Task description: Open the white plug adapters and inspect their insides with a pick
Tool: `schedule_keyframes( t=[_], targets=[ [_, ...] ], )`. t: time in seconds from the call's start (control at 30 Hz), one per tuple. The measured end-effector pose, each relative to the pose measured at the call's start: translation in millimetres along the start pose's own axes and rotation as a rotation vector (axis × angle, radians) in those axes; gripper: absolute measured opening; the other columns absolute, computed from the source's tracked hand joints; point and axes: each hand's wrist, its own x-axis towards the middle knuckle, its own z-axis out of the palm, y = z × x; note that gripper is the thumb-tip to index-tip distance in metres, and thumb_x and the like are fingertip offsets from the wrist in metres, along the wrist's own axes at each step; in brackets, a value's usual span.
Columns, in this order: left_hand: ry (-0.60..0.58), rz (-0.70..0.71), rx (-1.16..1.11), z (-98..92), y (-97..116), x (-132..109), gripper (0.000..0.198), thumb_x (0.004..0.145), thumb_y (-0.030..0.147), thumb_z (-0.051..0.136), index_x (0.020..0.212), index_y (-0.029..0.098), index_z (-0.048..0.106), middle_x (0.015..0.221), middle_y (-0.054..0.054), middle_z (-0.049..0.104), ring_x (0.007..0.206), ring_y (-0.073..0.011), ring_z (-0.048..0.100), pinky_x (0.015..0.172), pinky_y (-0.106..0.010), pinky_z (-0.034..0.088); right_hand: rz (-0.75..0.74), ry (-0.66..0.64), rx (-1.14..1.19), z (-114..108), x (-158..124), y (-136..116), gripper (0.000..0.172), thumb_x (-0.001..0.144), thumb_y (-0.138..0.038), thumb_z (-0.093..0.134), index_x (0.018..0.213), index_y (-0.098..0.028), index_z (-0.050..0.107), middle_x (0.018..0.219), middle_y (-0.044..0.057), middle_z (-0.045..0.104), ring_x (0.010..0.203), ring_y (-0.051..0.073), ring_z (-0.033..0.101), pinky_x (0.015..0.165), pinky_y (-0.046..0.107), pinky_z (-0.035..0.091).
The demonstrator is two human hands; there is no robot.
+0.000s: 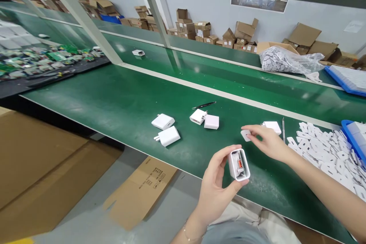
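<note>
My left hand (215, 188) is wrapped around a white charger housing (232, 166), its open end toward me. An orange USB port (239, 164) shows inside it. Between the thumb and fingers of my right hand (265, 139) is a small white end cap (245, 135), a little above and right of the housing and apart from it. A heap of similar white caps (328, 152) lies on the green bench to the right. Behind my right hand sits another white charger (272, 127), beside a thin metal tool (283, 130).
Several white chargers (168, 136) and black tweezers (204, 105) lie on the green bench (114, 99). Circuit boards (42, 59) cover a black mat at left. Blue trays (353, 141) stand at right. A bag of white parts (281, 60) rests beyond the conveyor.
</note>
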Motion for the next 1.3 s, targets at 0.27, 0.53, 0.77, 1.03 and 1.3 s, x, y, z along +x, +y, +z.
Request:
schedule_keyframes(
  t=[0.27, 0.53, 0.77, 1.03, 1.3],
  targets=[
    [-0.09, 0.042, 0.03, 14.1, 5, 10, 0.049, 0.078, 0.023, 0.085, 0.125, 0.027, 0.072, 0.125, -0.01, 0.074, 0.118, -0.0282, 0.069, 0.102, -0.04, 0.059, 0.101, 0.462, 0.929, -46, -37, -64, 0.005, 0.09, -0.024, 0.076, 0.094, -0.027, 0.076, 0.079, 0.0, 0.072, 0.073, 0.015, 0.068, 0.065, 0.027, 0.057],
    [-0.158, 0.103, -0.04, 24.4, 8, 4, 0.062, 0.075, 0.014, 0.087, 0.13, 0.031, 0.065, 0.126, -0.006, 0.073, 0.117, -0.0233, 0.07, 0.1, -0.032, 0.059, 0.017, 0.476, 0.821, -22, -52, -59, 0.019, 0.093, -0.02, 0.071, 0.107, -0.033, 0.071, 0.09, 0.0, 0.065, 0.096, 0.017, 0.06, 0.085, 0.032, 0.053],
    [-0.214, 0.153, -0.032, 26.7, 13, 11, 0.062, 0.079, 0.01, 0.083, 0.13, 0.034, 0.057, 0.128, -0.004, 0.072, 0.12, -0.0221, 0.069, 0.099, -0.034, 0.059, 0.355, 0.178, 1.12, -23, -61, -57, 0.051, 0.086, -0.041, 0.08, 0.133, -0.038, 0.059, 0.136, 0.007, 0.059, 0.125, 0.023, 0.06, 0.1, 0.04, 0.055],
    [-0.267, 0.378, 0.157, 32.2, 9, 18, 0.058, 0.087, 0.024, 0.078, 0.14, 0.035, 0.056, 0.14, -0.009, 0.061, 0.139, -0.0277, 0.05, 0.112, -0.043, 0.048, 0.213, 0.291, 1.306, -28, -64, -49, 0.043, 0.088, -0.045, 0.078, 0.127, -0.032, 0.07, 0.134, 0.008, 0.067, 0.114, 0.022, 0.068, 0.089, 0.033, 0.061],
    [-0.171, 0.072, -0.214, 64.2, 8, 20, 0.044, 0.084, 0.034, 0.082, 0.126, 0.038, 0.07, 0.122, -0.004, 0.061, 0.115, -0.0203, 0.064, 0.095, -0.027, 0.058, 0.16, 0.583, 0.999, -30, -73, -59, 0.034, 0.097, -0.04, 0.067, 0.131, -0.04, 0.068, 0.138, 0.006, 0.06, 0.129, 0.024, 0.059, 0.094, 0.033, 0.059]
  ],
)
